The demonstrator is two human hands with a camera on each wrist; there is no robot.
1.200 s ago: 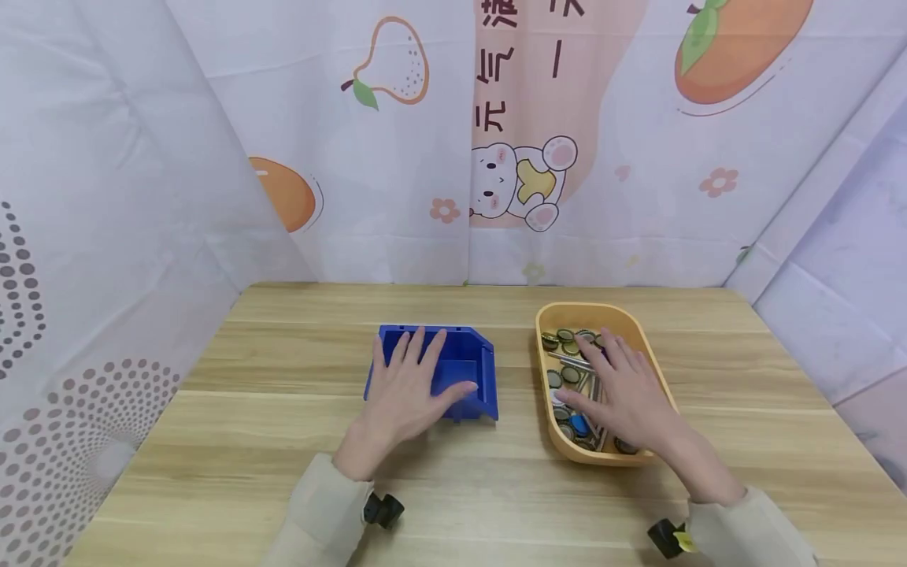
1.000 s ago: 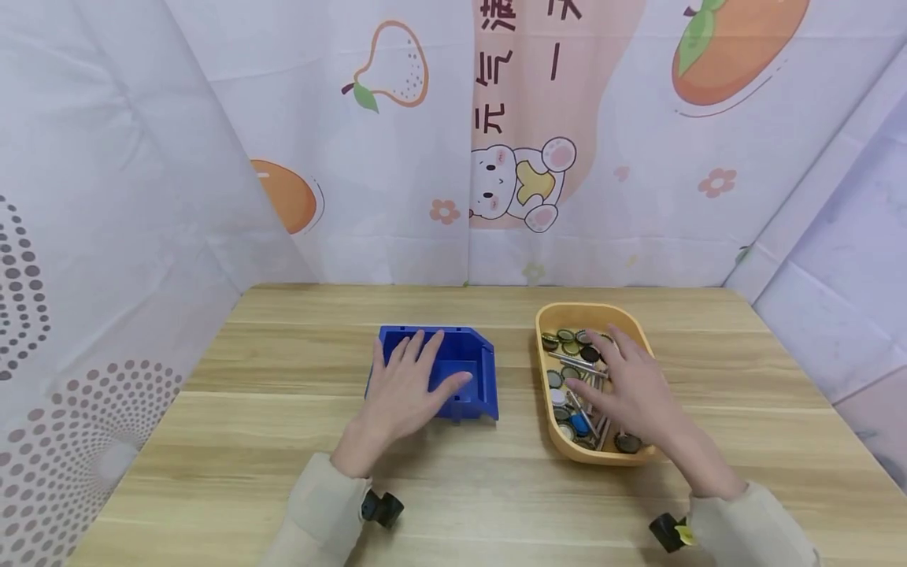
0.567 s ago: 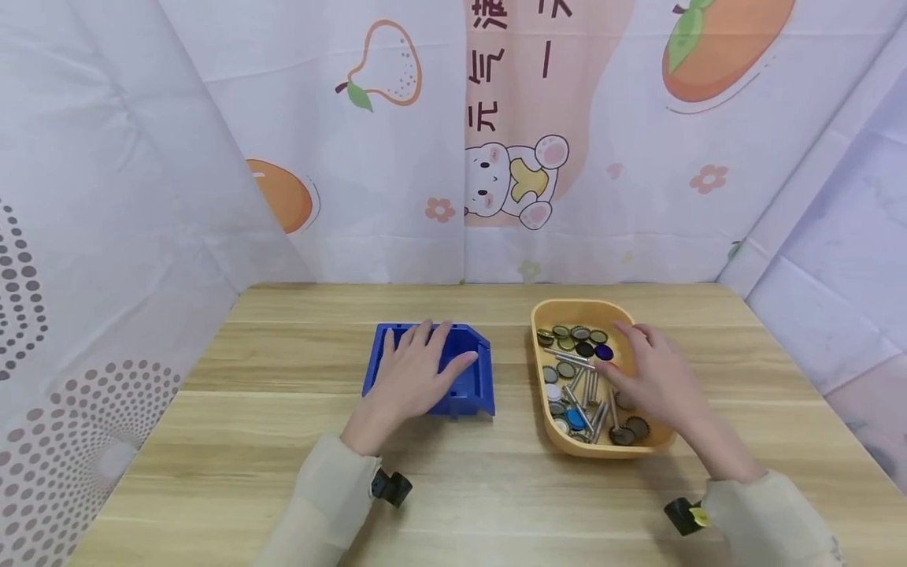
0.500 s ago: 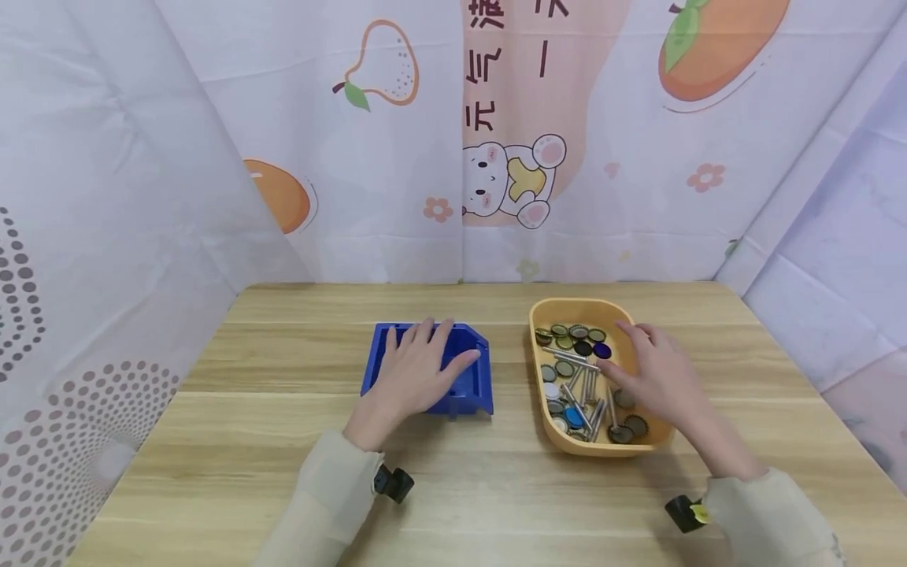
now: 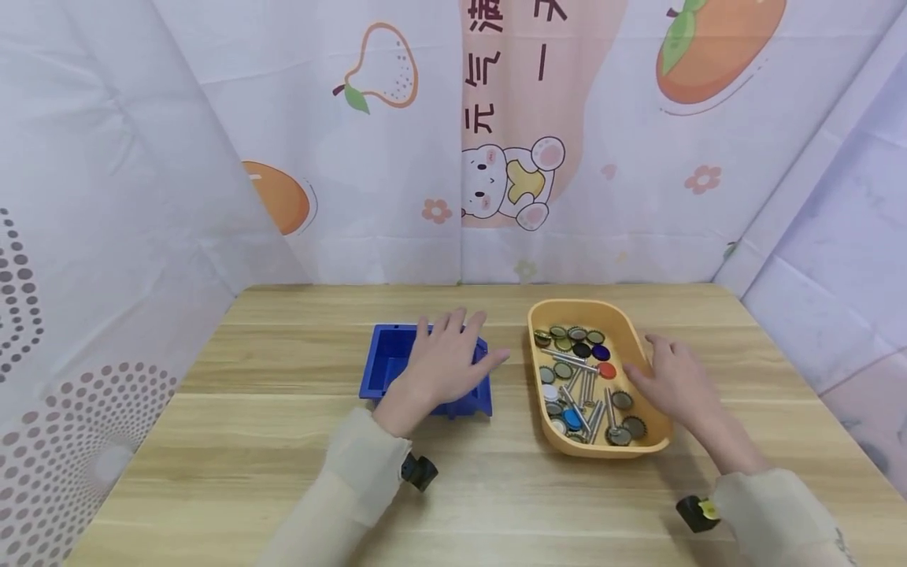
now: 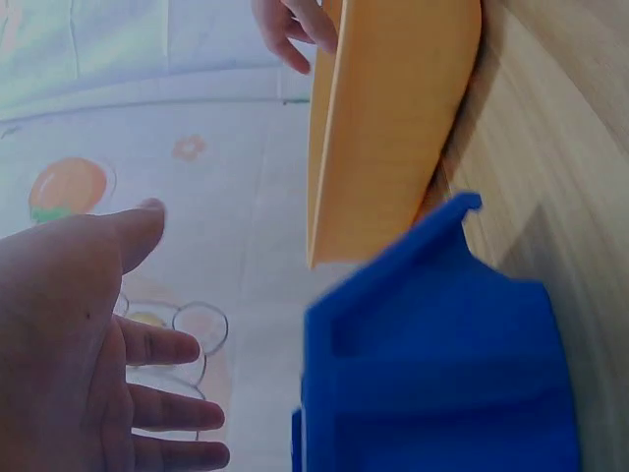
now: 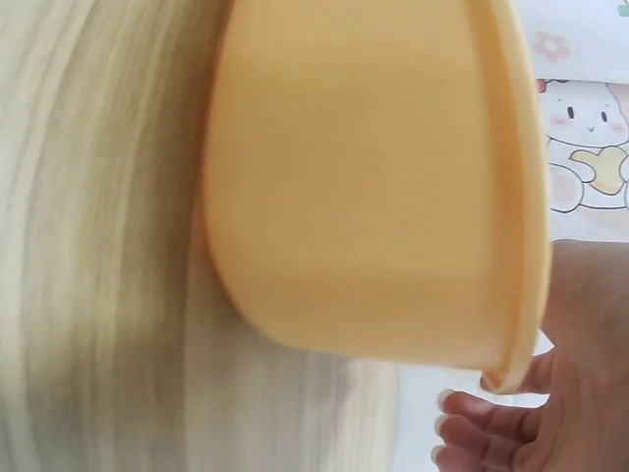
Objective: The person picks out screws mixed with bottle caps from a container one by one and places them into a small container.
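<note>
The right hand [image 5: 676,386] has just drawn outward to the right-hand rim of the yellow box [image 5: 609,452], and a red cap [image 5: 607,370] beside its thumb is now in plain sight. The left hand [image 5: 445,358] has shifted the same way, over the sloping end of the blue bin [image 5: 375,362]. Both sets of fingers are relaxed and hold nothing (whether the right ones brush the rim, I can't tell). As I judge it, this leaves the bottle caps [image 5: 563,370] and metal pins [image 5: 575,407] easier to pick among, though they all lie in the box, some pins crossing others. The left hand hides much of the bin's inside. Both containers stand apart on the table [image 5: 496,504], before a printed curtain [image 5: 397,157].
</note>
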